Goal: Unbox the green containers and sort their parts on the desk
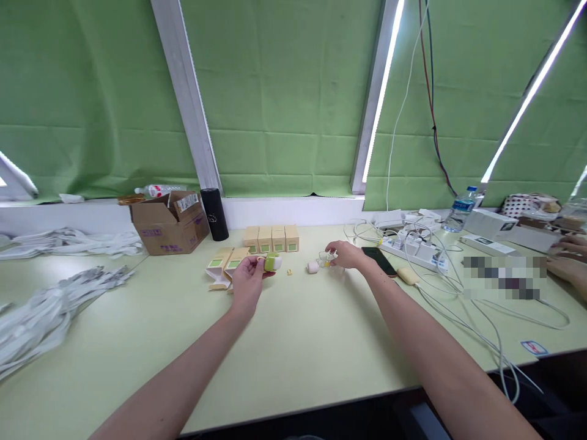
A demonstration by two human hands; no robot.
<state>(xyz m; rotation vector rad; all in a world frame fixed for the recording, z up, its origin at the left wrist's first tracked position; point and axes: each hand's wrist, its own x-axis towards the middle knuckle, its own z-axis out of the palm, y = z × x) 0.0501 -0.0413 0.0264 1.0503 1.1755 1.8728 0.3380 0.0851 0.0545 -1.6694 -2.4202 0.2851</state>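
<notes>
My left hand is closed on a small green and white case, held just above the table beside two opened kraft boxes. My right hand reaches to the right of it, its fingers on a small clear item with a bit of yellow. Between the hands lie a pale pink case and a tiny yellow piece. Behind them, several closed kraft boxes stand in a row.
A cardboard carton and a black cylinder stand at the back left. White straps lie left. Right are a phone, power strip, cables, a water bottle and another person's hand.
</notes>
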